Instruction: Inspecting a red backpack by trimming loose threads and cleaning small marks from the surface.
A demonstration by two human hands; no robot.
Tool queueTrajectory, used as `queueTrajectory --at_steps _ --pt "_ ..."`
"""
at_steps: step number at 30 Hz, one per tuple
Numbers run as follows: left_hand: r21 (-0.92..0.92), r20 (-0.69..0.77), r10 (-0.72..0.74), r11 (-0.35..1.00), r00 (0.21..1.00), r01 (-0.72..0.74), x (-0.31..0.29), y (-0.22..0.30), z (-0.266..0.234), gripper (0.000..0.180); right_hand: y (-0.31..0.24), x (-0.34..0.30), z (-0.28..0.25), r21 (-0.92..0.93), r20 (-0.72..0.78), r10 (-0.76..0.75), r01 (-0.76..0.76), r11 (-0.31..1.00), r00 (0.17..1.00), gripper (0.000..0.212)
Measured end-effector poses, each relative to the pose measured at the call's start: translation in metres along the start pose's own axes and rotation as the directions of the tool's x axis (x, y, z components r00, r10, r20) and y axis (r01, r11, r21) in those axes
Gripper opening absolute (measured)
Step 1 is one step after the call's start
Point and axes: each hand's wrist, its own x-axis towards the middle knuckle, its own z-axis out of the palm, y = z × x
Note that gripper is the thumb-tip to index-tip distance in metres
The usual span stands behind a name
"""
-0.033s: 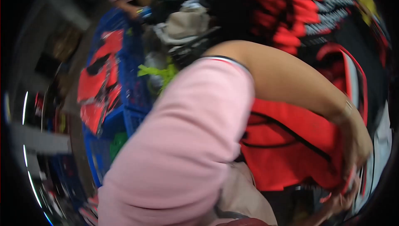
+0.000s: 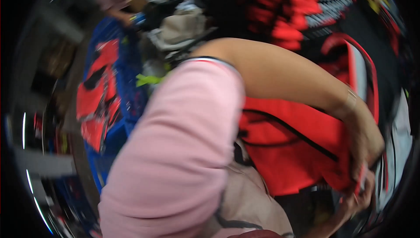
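Note:
A red fabric piece point(image 2: 288, 150) with a black cord or piping across it lies at my right front, its kind unclear. My left arm, in a pink short sleeve, reaches across to it. At its right edge, my left hand point(image 2: 366, 139) is bent downward with its fingers closed at a narrow red edge. Just below, my right hand point(image 2: 359, 198) pinches that same red edge with curled fingers. The two hands nearly touch, and motion blur hides some fingertips. A red-trimmed, light grey curved fabric part point(image 2: 359, 69) stands up behind my left wrist.
A blue plastic crate point(image 2: 116, 137) stands at the left, with red plastic-wrapped pieces point(image 2: 98, 96) over its side. Stacked red and black items point(image 2: 288, 10) lie at the far right. A pale folded cloth point(image 2: 183, 26) sits beyond my elbow. Another person's arm point(image 2: 118, 15) shows at the far left.
The whole view has shifted, so crate, stack and red fabric appear farther left. My hands stay together at the red edge, with my right hand showing slightly higher.

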Motion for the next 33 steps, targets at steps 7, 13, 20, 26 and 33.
queueTrajectory --at_steps 7,13,20,26,33 --pt "-0.540 0.211 -0.242 0.779 0.947 0.319 -0.067 0.026 0.038 0.053 -0.010 -0.021 0.021 0.366 0.603 0.246 -0.538 0.759 0.759 0.031" --pt "-0.792 0.216 -0.541 0.390 0.813 0.469 -0.061 0.026 0.047 0.037 0.002 -0.024 0.055 0.699 0.650 0.381 -0.714 0.039 0.657 0.042" --pt "-0.895 0.149 -0.533 0.285 0.833 0.343 -0.056 0.028 0.046 0.034 -0.001 -0.007 0.036 0.669 0.461 0.570 -0.688 0.280 0.680 0.036" --pt "-0.857 0.082 -0.513 0.401 0.854 0.323 -0.029 0.044 0.053 0.025 0.011 0.007 0.037 0.586 0.280 0.596 -0.626 0.514 0.752 0.021" --pt "0.356 -0.301 -0.305 0.843 0.904 0.403 -0.088 0.027 -0.064 0.057 0.028 -0.027 -0.009 0.766 0.008 0.609 -0.396 0.506 0.793 0.022"
